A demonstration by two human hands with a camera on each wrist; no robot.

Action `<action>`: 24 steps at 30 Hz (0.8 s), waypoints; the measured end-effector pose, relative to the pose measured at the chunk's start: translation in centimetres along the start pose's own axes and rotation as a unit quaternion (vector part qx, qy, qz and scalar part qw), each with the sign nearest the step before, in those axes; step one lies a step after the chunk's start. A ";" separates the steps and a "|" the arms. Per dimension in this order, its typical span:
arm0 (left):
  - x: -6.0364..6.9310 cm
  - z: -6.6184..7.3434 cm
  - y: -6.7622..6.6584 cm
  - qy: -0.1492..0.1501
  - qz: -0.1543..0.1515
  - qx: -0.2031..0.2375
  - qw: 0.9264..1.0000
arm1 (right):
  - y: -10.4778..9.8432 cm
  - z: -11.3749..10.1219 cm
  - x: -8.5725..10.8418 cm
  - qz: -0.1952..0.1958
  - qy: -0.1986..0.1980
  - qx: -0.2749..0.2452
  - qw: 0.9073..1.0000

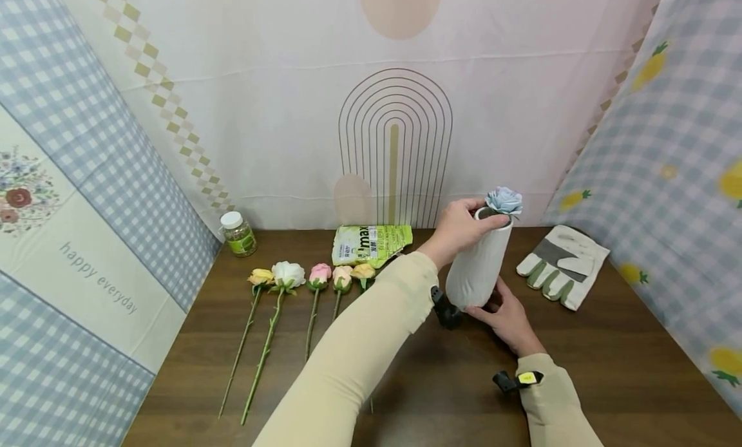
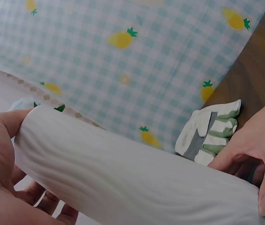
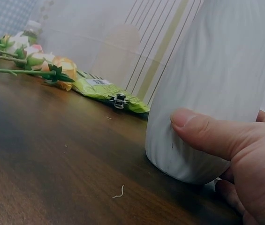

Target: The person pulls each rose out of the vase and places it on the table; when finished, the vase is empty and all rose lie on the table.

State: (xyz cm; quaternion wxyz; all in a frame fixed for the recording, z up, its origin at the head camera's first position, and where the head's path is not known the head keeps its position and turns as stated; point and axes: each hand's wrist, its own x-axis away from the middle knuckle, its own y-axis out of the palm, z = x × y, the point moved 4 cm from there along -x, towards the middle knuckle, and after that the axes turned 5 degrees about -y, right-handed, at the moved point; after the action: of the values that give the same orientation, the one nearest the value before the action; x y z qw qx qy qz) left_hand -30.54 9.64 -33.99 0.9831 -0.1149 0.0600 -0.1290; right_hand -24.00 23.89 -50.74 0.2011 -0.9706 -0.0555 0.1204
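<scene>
A white ribbed vase (image 1: 480, 266) leans slightly to the right, with a light blue rose (image 1: 504, 201) at its mouth. My left hand (image 1: 458, 231) grips the vase near the rim, its thumb across the front just under the flower. Lower down, my right hand (image 1: 510, 321) holds the base, the thumb pressed on the side in the right wrist view, where the vase (image 3: 207, 93) stands close to or on the tabletop. The rose's stem is hidden inside the vase.
On the left lie a yellow rose (image 1: 261, 277), a white rose (image 1: 288, 275), a pink rose (image 1: 319, 275) and others, stems toward me. A green bag (image 1: 394, 241) and lidded jar (image 1: 237, 234) stand behind; work gloves (image 1: 565, 265) lie to the right.
</scene>
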 end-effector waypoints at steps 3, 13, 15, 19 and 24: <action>-0.2 -0.1 0.2 -0.015 -0.021 0.024 0.999 | 0.0 0.1 0.0 -0.002 0.002 0.000 1.000; -0.2 0.1 0.6 -0.007 -0.053 0.054 0.997 | 0.1 0.1 0.1 -0.001 0.012 0.002 1.000; -0.2 0.1 0.6 -0.005 -0.059 0.045 0.997 | 0.1 0.0 0.0 0.001 0.009 0.005 1.000; -0.3 0.2 0.5 0.002 -0.069 0.031 0.997 | 0.0 0.1 0.0 0.004 0.001 0.013 1.000; -0.1 0.6 0.4 0.028 -0.068 0.003 0.997 | 0.0 0.3 -0.1 0.005 0.001 0.020 1.000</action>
State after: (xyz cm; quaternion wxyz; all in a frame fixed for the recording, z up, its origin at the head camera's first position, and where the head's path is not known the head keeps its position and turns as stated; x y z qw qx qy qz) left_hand -30.45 10.21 -33.49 0.9703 -0.1125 0.0795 -0.1986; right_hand -24.18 23.99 -51.02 0.2195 -0.9668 -0.0479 0.1215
